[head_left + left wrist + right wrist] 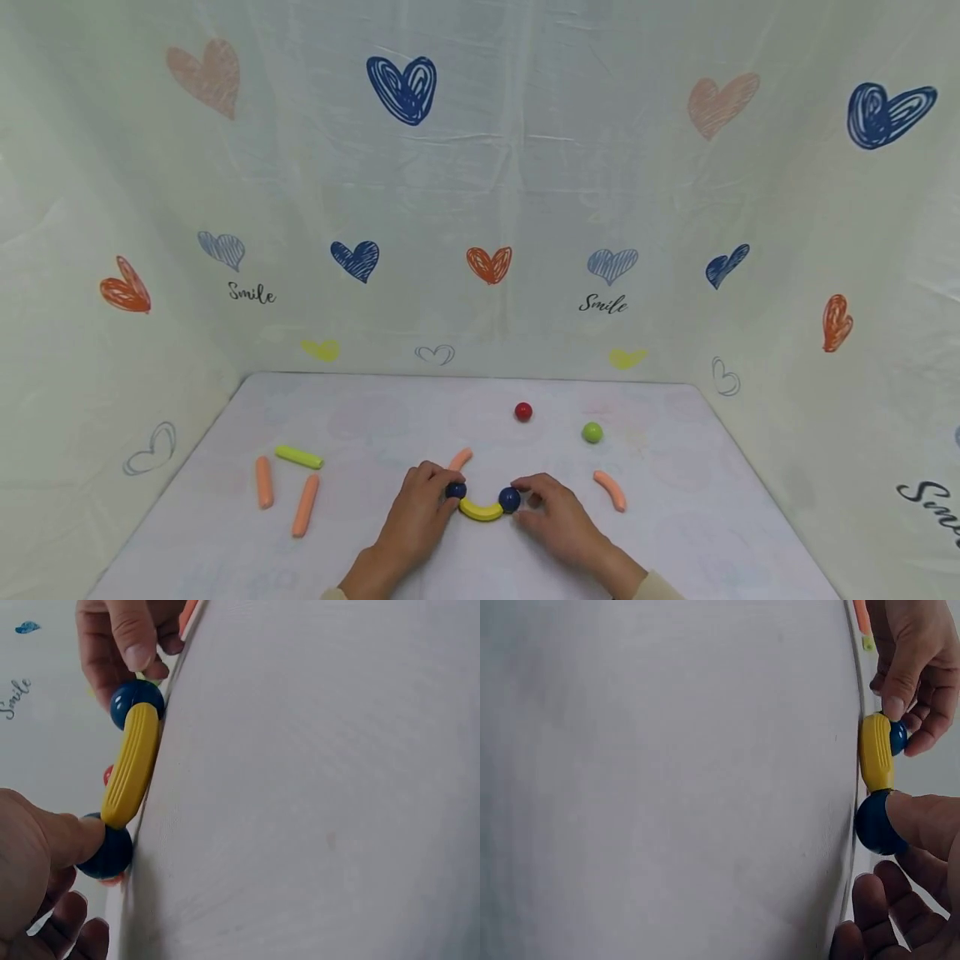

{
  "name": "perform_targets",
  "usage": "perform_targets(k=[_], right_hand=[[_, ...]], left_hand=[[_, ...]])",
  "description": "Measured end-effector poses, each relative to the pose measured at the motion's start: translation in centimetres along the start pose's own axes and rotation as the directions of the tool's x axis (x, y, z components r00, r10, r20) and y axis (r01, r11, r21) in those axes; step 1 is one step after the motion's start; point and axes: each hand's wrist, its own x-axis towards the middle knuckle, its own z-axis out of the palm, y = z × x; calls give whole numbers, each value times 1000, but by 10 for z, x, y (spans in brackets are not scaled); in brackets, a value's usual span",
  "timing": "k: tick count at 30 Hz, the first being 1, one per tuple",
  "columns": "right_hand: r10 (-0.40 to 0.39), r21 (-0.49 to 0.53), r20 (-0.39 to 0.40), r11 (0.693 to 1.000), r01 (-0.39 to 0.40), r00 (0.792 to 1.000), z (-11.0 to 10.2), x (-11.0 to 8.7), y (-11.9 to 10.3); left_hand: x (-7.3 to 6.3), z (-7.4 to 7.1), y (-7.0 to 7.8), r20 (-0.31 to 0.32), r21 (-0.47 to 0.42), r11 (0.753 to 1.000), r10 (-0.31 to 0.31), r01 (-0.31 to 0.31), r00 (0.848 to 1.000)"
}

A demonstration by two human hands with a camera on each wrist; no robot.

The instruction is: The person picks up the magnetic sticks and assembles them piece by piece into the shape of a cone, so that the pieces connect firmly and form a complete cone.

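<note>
A curved yellow stick (481, 511) with grooves lies on the white table, its ends bending toward the back. At its left end sits a dark blue ball (109, 851), which my left hand (415, 517) pinches with the thumb on its near side. Another dark blue ball (509, 500) is at the right end, between the thumb and index finger of my right hand (564, 523). The right wrist view shows the right thumb (926, 821) against that ball. Both balls touch the stick. My left fingers partly hide the left ball in the head view.
Behind the left hand lies a curved orange stick (461, 458), partly covered. Another curved orange stick (610, 491) is at right. Straight orange sticks (305, 506) and a lime-green stick (299, 457) lie at left. A red ball (523, 412) and a green ball (592, 432) sit farther back.
</note>
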Motion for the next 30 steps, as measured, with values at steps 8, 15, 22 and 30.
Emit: perform_targets(k=[8, 15, 22, 30], right_hand=[[-26, 33, 15, 999, 26, 1000, 9, -5, -6], [-33, 61, 3, 998, 33, 999, 12, -5, -9], [-65, 89, -6, 994, 65, 998, 16, -7, -11], [-67, 93, -10, 993, 68, 998, 20, -6, -13]], left_hand=[[1, 2, -1, -28, -86, 995, 57, -59, 998], [-5, 6, 10, 86, -109, 994, 32, -22, 996], [-6, 9, 13, 148, -143, 989, 70, -49, 986], [-8, 12, 11, 119, -121, 991, 75, -61, 990]])
